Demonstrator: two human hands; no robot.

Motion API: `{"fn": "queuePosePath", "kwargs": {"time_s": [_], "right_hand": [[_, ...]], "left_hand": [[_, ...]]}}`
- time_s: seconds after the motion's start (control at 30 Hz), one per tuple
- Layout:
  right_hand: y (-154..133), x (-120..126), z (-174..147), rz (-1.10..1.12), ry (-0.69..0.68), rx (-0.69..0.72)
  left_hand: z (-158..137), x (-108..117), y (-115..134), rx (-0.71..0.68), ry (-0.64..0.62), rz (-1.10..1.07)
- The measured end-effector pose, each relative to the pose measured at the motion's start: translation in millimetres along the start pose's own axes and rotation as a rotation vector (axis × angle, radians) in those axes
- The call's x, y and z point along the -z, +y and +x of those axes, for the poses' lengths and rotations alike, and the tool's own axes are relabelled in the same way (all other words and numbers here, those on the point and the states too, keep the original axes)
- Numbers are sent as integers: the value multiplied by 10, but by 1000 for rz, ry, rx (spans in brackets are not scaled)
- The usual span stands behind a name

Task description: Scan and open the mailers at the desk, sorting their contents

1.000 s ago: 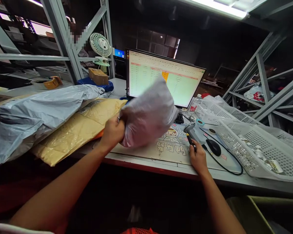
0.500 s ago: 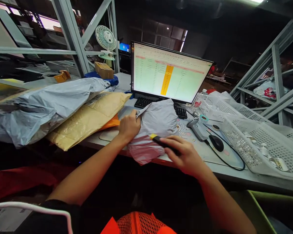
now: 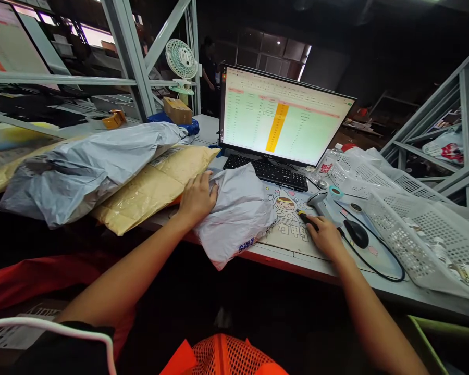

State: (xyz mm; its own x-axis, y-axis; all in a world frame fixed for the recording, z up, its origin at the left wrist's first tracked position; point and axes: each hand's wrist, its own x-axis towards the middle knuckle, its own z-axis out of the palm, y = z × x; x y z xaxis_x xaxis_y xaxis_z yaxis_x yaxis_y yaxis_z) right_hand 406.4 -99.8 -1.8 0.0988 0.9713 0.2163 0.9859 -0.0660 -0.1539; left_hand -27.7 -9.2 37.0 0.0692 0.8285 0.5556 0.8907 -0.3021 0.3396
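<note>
Softly crumpled, pale grey plastic mailer (image 3: pixel 236 213), blue lettering (image 3: pixel 246 245)

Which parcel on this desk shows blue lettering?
The small pale bag beside the left hand: blue letters show near its front edge. The large grey bag and adjoining yellow envelope show none.

Dim room overall; near-black beyond monitor (image 3: pixel 287 112) and in space below both hands. Monitor brightest, glowing beyond and between left hand (image 3: pixel 198 198) and right hand (image 3: pixel 324 237), its text too small to read. Far window (image 3: pixel 96 36) beyond left hand blown out. Glossy sheen on grey bag (image 3: pixel 101 161) left of left hand; pinkish cast on near end of pale bag (image 3: pixel 236 216) beside it. Hands fairly sharp; wide-angle stretch on basket (image 3: pixel 391 239) right of right hand.
</note>
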Motion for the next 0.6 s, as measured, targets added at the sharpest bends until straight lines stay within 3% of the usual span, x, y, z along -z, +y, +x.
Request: {"fn": "queuePosePath", "kwargs": {"time_s": [0.07,0.13,0.23,0.33,0.4,0.47,0.6], "right_hand": [[-70,-86,2,-29,5,-1],[-237,-86,32,8,96,42],[-745,-20,75,203,285,260],[-1479,-52,61,292,275,508],[-1940,-155,42,231,172,599],[-2279,-276,50,159,72,600],[-2552,-399,143,104,-11,522]], "left_hand": [[49,-17,29,-159,49,-77],[110,-84,40,-223,-23,-149],[174,-288,30,-142,-287,-183],[161,-486,28,-59,-430,-175],[122,-535,36,-23,-392,-149],[78,-510,48,16,-331,-114],[29,-375,80,59,-224,-54]]}}
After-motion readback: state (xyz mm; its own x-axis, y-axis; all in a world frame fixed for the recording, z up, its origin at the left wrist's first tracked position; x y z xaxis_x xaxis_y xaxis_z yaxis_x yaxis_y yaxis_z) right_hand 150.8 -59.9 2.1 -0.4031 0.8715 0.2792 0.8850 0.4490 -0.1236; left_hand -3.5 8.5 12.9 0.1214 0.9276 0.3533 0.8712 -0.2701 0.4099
